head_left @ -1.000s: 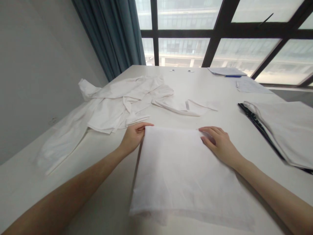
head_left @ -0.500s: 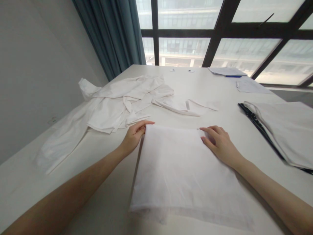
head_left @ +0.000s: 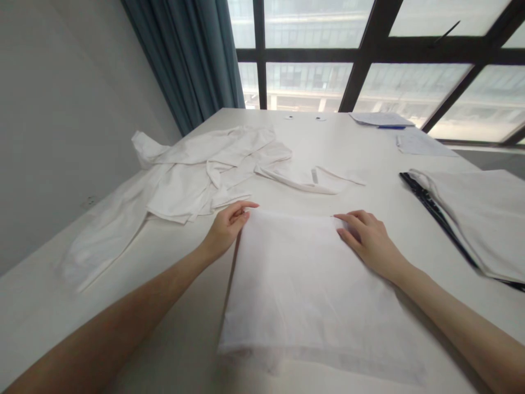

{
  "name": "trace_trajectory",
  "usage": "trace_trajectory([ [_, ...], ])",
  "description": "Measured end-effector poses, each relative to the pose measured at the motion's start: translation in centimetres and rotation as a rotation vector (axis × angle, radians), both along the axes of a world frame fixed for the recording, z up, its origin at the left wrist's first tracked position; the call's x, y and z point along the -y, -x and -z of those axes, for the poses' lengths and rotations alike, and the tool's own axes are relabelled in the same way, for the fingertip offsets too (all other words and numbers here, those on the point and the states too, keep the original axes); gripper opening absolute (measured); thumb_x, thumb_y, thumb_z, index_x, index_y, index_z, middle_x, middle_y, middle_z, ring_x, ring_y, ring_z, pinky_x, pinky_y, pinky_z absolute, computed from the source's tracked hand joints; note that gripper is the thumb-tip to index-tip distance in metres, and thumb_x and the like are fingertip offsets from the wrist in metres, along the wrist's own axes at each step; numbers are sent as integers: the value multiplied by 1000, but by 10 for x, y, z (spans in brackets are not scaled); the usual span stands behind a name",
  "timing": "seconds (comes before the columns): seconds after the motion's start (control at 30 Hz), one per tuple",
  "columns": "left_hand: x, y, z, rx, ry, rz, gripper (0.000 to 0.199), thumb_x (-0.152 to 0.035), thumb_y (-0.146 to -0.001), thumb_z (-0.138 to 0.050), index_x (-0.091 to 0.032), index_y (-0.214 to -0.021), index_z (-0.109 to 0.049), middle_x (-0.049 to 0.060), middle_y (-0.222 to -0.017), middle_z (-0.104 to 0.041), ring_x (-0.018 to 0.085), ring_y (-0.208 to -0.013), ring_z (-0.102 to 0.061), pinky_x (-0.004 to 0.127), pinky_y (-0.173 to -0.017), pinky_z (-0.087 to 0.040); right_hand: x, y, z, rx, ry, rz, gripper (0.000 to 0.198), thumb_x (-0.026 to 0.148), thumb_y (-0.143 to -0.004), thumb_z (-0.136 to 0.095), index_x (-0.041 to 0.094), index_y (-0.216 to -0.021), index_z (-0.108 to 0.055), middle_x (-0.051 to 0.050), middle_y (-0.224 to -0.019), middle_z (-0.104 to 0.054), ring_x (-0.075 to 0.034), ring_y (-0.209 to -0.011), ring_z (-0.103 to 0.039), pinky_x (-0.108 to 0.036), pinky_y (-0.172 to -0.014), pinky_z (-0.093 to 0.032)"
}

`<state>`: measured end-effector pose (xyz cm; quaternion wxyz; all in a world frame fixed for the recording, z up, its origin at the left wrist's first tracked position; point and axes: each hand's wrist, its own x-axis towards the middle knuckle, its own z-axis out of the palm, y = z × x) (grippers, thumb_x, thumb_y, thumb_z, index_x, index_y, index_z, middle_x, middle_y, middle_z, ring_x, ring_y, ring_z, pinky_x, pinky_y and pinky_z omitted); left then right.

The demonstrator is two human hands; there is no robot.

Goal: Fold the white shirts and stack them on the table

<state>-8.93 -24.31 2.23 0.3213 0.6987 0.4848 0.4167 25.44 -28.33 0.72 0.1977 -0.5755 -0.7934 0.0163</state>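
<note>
A folded white cloth [head_left: 311, 279] lies flat on the table in front of me, its near edge hanging in loose, slightly sheer layers. At its far left corner, my left hand [head_left: 228, 225] pinches the fabric, thumb below a stretched index finger. My right hand [head_left: 368, 241] is at the far right corner with fingers bent and thumb tucked under, gripping the edge there. Between the two hands the far edge runs fairly straight. The cloth hides part of the right fingertips.
Crumpled white garments [head_left: 197, 175] spread over the left of the white table [head_left: 320, 142]. Beyond my hands lies a thin white strip of fabric [head_left: 303, 186]. At right, another folded white cloth [head_left: 484, 213] rests on a black item [head_left: 438, 219]. Papers [head_left: 381, 119] and a blue pen [head_left: 391, 127] sit at the back.
My left thumb has shifted slightly at the corner, and the cloth's left edge has moved a little. My right hand stays almost in place.
</note>
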Motion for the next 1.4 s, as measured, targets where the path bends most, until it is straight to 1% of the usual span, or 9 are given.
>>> trace_trajectory([
  [0.13,0,0,3,-42,1,-5,28,-29,-87,-51,-16,-107,-66,-3,-68,-54,13,-58,-45,24,-55,-38,1,0,0,78,-24,30,37,40,-99,-40,23,-125,-59,-12,-113,-61,-29,-103,-57,-48,-87,-45],
  [0.23,-2,0,7,-139,-81,-6,26,-25,-89,-48,-17,-106,-65,2,-85,-62,17,-76,-57,29,-75,-48,3,1,-3,149,-99,42,36,38,-99,-42,21,-126,-59,-13,-115,-62,-31,-104,-57,-48,-86,-45],
  [0.33,-3,-1,11,-270,-277,-64,27,-17,-86,-48,-17,-107,-65,7,-103,-59,21,-101,-57,37,-97,-45,7,7,-11,208,-212,-1,34,29,-99,-43,19,-127,-57,-14,-124,-61,-32,-115,-54,-50,-93,-41],
  [0.43,2,-4,10,-390,-442,-124,32,-11,-85,-47,-18,-111,-65,9,-112,-55,23,-110,-54,43,-103,-42,12,17,-18,183,-250,-116,36,18,-98,-39,21,-130,-54,-12,-132,-59,-29,-126,-49,-49,-100,-38],
  [0.57,19,-16,0,-455,-563,92,36,-8,-89,-42,-20,-116,-64,9,-119,-61,22,-116,-54,42,-105,-41,20,33,-20,135,-136,-305,40,20,-99,-38,24,-137,-51,-9,-141,-55,-25,-135,-44,-46,-105,-38],
  [0.67,28,-26,-3,-559,-502,328,41,-13,-91,-45,-19,-129,-57,11,-134,-58,23,-127,-51,40,-108,-41,23,40,-17,169,-59,-337,43,25,-101,-36,25,-142,-47,-7,-147,-50,-24,-139,-39,-48,-108,-36],
  [0.77,31,-29,-2,-712,-418,427,48,-21,-93,-50,-16,-141,-47,12,-149,-46,25,-139,-40,44,-116,-32,23,40,-15,218,-11,-320,45,29,-101,-35,26,-146,-43,-5,-151,-45,-24,-141,-36,-49,-111,-34],
  [0.93,29,-26,0,-828,-334,446,54,-30,-96,-49,-20,-148,-38,11,-157,-33,25,-145,-29,46,-118,-25,22,36,-14,257,25,-282,47,35,-102,-32,29,-149,-38,-3,-155,-39,-25,-142,-34,-50,-112,-31],
  [1.4,25,-15,2,-902,-244,403,63,-46,-98,-45,-25,-154,-24,12,-162,-19,26,-150,-15,47,-119,-17,12,8,-3,232,113,-118,59,54,-99,-32,31,-153,-28,-6,-158,-32,-29,-144,-30,-56,-112,-30],
])
